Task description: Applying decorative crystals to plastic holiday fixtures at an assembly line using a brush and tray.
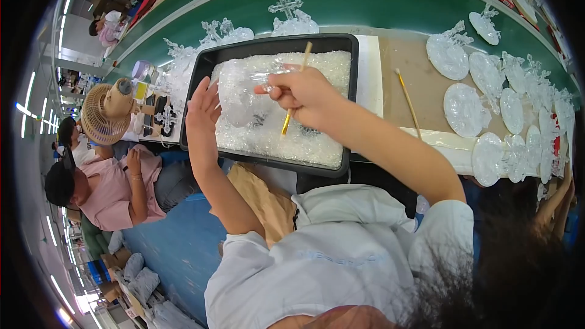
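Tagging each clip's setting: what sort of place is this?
Probably a factory assembly line: a long green conveyor belt, rows of clear plastic ornaments laid out, a black tray of clear bits, and a seated co-worker alongside.

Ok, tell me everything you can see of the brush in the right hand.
The brush is a thin stick with a pale wooden-looking handle and a yellow lower end; its tip cannot be made out. It runs steeply tilted, upper end toward the far rim of the black tray, lower end pointing down over the clear glittery bits in it. The right hand pinches it near the middle. The left hand does not touch it.
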Action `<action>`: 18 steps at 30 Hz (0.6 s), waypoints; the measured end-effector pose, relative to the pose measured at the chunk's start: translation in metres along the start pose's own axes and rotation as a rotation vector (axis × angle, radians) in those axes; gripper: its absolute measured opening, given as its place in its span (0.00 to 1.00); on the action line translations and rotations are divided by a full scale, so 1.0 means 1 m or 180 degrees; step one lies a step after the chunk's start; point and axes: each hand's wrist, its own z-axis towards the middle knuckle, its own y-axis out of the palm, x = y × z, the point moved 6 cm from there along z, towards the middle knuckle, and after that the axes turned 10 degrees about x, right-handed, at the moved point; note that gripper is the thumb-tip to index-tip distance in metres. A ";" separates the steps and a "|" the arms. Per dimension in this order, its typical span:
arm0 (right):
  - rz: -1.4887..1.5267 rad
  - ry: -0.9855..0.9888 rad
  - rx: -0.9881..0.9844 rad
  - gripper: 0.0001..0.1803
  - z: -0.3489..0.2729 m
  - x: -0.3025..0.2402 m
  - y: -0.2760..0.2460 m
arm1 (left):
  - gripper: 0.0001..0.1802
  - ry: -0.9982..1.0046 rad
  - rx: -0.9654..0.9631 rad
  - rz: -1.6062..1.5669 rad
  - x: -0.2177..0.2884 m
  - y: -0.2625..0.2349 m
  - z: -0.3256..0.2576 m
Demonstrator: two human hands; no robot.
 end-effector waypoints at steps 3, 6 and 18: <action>0.0293 0.0034 -0.0010 0.05 -0.017 0.006 -0.006 | 0.37 0.0011 -0.0414 0.0815 0.002 0.024 -0.007; 0.0355 0.0106 0.0002 0.04 -0.018 0.012 -0.015 | 0.37 0.0168 -0.0586 0.0638 0.003 0.025 -0.009; -0.0377 0.0578 -0.0228 0.13 -0.021 0.015 -0.017 | 0.37 0.0986 -0.0356 0.0534 0.024 0.014 0.000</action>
